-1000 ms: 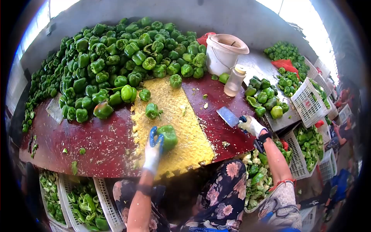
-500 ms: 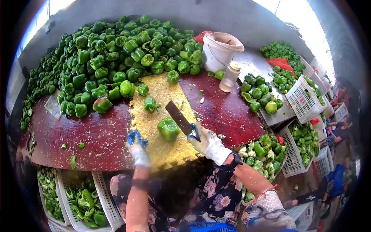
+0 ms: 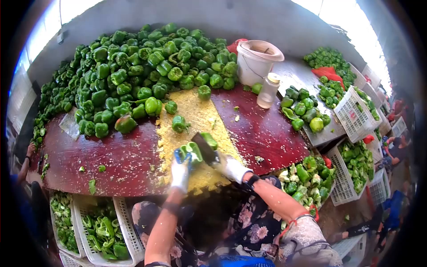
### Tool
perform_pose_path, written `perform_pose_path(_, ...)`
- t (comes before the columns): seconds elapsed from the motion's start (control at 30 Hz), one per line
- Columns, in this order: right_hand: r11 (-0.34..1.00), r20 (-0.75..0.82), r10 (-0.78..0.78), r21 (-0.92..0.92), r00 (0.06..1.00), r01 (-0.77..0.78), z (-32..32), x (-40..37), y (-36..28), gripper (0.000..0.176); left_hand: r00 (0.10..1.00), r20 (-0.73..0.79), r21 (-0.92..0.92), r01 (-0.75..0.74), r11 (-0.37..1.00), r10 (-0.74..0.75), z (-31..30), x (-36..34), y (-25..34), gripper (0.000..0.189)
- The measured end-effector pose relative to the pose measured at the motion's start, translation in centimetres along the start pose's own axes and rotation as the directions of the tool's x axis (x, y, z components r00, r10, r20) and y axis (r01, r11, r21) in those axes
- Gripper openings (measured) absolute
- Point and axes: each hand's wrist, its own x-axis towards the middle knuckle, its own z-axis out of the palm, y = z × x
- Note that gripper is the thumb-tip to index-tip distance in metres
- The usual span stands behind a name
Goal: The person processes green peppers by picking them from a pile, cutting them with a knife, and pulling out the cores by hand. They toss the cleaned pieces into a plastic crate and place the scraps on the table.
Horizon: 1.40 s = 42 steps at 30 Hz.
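On the yellow mat (image 3: 218,129) a green bell pepper is split by the knife (image 3: 204,147), whose wide dark blade stands between the parts. One part (image 3: 194,152) shows its pale hollow inside; the other part (image 3: 209,141) lies behind the blade. My left hand (image 3: 180,171), in a white glove with blue fingertips, is closed on the nearer part. My right hand (image 3: 230,167), also gloved, grips the knife handle, mostly hidden by the fingers. A few whole peppers (image 3: 179,123) sit farther up the mat.
A big heap of green peppers (image 3: 133,66) covers the table's back. A white bucket (image 3: 253,64) and a clear jar (image 3: 267,91) stand right of it. Crates of cut peppers (image 3: 129,227) flank my knees. Another person's hand (image 3: 31,149) shows at far left; people are at far right.
The whole pepper on the mat has been cut apart. My left hand has moved right onto it, and the knife has come down into it.
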Motion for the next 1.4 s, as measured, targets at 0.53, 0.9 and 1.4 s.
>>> perform_pose_path(0.53,0.988,-0.05,0.153,0.003,0.987,-0.153,-3.2,0.5,-2.9,0.044,0.899,0.109,0.994,-0.087,-0.071,0.424,-3.4,24.7,10.3,0.081)
perform_pose_path(0.9,0.991,-0.027,0.133,-0.017,0.991,-0.133,-2.4,1.8,-1.8,0.047,0.986,0.102,0.99,-0.088,-0.109,0.131,-3.4,24.7,10.6,0.095)
perform_pose_path(1.4,0.873,-0.054,0.229,0.452,0.972,-0.18,-2.5,-0.6,-2.2,0.058,0.954,0.164,0.894,-0.251,0.372,0.25,-1.3,2.2,4.0,0.104)
